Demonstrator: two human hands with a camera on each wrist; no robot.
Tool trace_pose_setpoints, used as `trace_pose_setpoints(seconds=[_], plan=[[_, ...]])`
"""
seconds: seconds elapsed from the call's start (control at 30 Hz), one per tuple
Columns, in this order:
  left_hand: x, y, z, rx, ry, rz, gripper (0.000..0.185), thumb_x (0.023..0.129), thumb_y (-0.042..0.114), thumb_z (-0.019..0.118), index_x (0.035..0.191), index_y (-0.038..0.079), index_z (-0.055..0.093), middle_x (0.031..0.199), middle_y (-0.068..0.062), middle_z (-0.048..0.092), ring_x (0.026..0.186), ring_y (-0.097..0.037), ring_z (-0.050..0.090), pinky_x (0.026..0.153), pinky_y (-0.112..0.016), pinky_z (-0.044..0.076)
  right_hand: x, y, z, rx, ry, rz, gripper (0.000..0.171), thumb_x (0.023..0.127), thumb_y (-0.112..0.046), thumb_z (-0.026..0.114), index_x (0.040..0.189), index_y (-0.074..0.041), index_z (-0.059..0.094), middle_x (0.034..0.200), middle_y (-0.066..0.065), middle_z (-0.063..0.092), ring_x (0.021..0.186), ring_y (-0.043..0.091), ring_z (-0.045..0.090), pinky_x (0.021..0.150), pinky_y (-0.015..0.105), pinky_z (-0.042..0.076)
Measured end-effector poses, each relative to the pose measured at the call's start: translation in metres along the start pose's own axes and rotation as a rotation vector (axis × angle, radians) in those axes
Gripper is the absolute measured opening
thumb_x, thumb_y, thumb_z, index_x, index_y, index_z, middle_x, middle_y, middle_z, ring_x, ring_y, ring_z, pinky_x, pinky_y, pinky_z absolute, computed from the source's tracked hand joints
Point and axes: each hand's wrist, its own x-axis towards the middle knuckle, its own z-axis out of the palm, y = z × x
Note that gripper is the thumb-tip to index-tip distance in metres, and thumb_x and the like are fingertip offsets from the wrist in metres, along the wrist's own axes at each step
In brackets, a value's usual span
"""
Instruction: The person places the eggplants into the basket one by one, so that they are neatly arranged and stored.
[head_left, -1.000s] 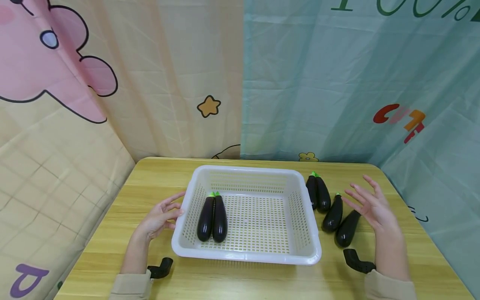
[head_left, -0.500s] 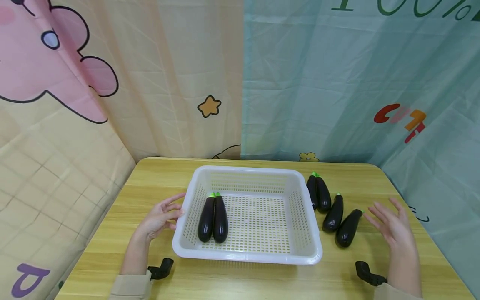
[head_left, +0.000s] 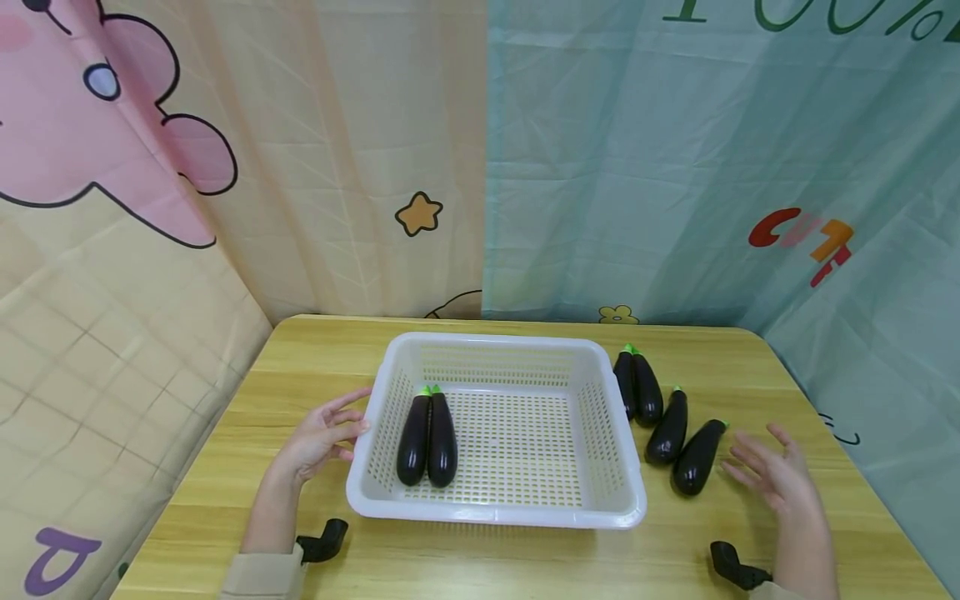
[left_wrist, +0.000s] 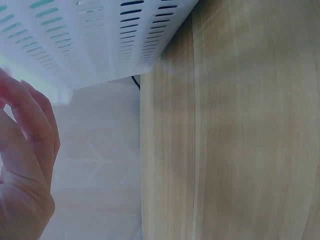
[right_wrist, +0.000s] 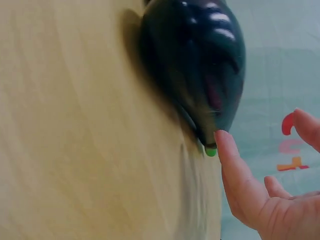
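A white plastic basket [head_left: 525,450] with slotted walls stands mid-table, with a pair of dark eggplants [head_left: 427,437] lying side by side at its left end. My left hand [head_left: 322,437] touches the basket's left rim with relaxed, spread fingers; the left wrist view shows that hand [left_wrist: 25,145] beside the basket wall [left_wrist: 100,40]. Right of the basket lie several more glossy eggplants with green tips. Nearest my right hand [head_left: 776,475] is the front right eggplant [head_left: 697,458]. In the right wrist view, a fingertip overlaps close to that eggplant's [right_wrist: 195,65] green tip. The right hand holds nothing.
Two eggplants [head_left: 647,387] lie against the basket's right side, with another eggplant [head_left: 667,429] just in front of them. The wooden table [head_left: 480,567] ends at a patterned curtain [head_left: 600,167] behind. A black wrist mount [head_left: 322,540] juts from the left sleeve.
My right hand has moved right and toward the table's front, away from over the eggplants, then slightly back toward the front right eggplant. The left hand stays at the rim.
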Motion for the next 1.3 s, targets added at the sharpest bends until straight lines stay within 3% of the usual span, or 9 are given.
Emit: trace_pose_setpoints(seconds=[0.17,0.27,0.4,0.53,0.63,0.73,0.87,1.0,1.3], plan=[[-0.001,0.001,0.002,0.004,0.017,-0.015,0.063,0.087,0.001,0.058,0.141,-0.003,0.026,0.088,0.001,0.062,0.076,-0.014,0.064,0.05,-0.021,0.054,0.005,0.006,0.004,-0.085,-0.012,0.05,0.101,0.091,-0.014,0.056,0.137,-0.026,-0.033,0.134,0.019,0.015,0.08,0.003,0.057,0.092,0.037,0.047],[-0.001,0.002,0.003,0.012,0.029,-0.024,0.063,0.087,0.001,0.058,0.141,-0.003,0.026,0.089,0.001,0.061,0.076,-0.014,0.064,0.05,-0.021,0.054,0.008,0.009,0.005,-0.103,-0.01,0.07,0.103,0.09,-0.014,0.057,0.136,-0.025,-0.034,0.139,0.023,0.004,0.079,0.003,0.057,0.092,0.039,0.047],[-0.001,0.003,0.003,0.01,0.03,-0.027,0.063,0.088,0.001,0.058,0.141,-0.003,0.025,0.088,0.002,0.061,0.076,-0.013,0.063,0.05,-0.021,0.054,0.008,0.014,0.006,-0.152,-0.002,0.084,0.106,0.088,-0.015,0.061,0.136,-0.023,-0.034,0.135,0.022,0.015,0.078,0.003,0.058,0.088,0.039,0.05],[-0.001,0.002,0.003,0.0,0.027,-0.027,0.063,0.087,0.001,0.058,0.141,-0.002,0.026,0.087,0.003,0.061,0.076,-0.013,0.064,0.05,-0.021,0.054,0.008,0.018,0.006,-0.19,-0.015,0.09,0.109,0.087,-0.016,0.063,0.137,-0.022,-0.033,0.116,0.008,0.04,0.078,0.002,0.058,0.086,0.04,0.051],[-0.001,0.002,0.003,-0.001,0.028,-0.028,0.063,0.087,0.001,0.058,0.141,-0.002,0.026,0.087,0.003,0.061,0.075,-0.013,0.063,0.05,-0.021,0.054,0.007,0.019,0.006,-0.217,-0.029,0.095,0.109,0.087,-0.017,0.063,0.137,-0.023,-0.033,0.108,0.002,0.043,0.079,0.002,0.058,0.086,0.042,0.051],[-0.001,0.002,0.003,0.0,0.031,-0.031,0.062,0.087,0.001,0.058,0.141,-0.002,0.027,0.087,0.003,0.061,0.075,-0.012,0.063,0.051,-0.021,0.054,0.006,0.02,0.008,-0.262,-0.043,0.09,0.107,0.087,-0.019,0.062,0.137,-0.021,-0.033,0.123,0.014,0.036,0.079,0.001,0.057,0.086,0.043,0.051],[0.0,0.001,0.003,0.004,0.035,-0.035,0.062,0.088,0.002,0.058,0.141,0.0,0.028,0.087,0.003,0.061,0.075,-0.012,0.063,0.051,-0.021,0.054,0.006,0.02,0.011,-0.325,-0.052,0.082,0.105,0.088,-0.021,0.06,0.137,-0.018,-0.033,0.14,0.031,0.01,0.081,0.001,0.053,0.085,0.043,0.051],[0.0,0.001,0.004,0.011,0.041,-0.039,0.061,0.088,0.003,0.058,0.141,0.0,0.028,0.087,0.003,0.061,0.074,-0.012,0.062,0.051,-0.022,0.054,0.006,0.02,0.014,-0.374,-0.055,0.082,0.104,0.088,-0.022,0.061,0.139,-0.017,-0.03,0.146,0.03,-0.011,0.086,0.004,0.05,0.084,0.041,0.052],[-0.001,0.002,0.004,0.007,0.049,-0.05,0.06,0.089,0.004,0.057,0.141,0.001,0.028,0.087,0.002,0.06,0.073,-0.011,0.062,0.051,-0.021,0.054,0.007,0.02,0.02,-0.424,-0.04,0.075,0.104,0.086,-0.019,0.064,0.141,-0.014,-0.025,0.145,0.031,-0.014,0.083,0.003,0.051,0.081,0.037,0.054]])
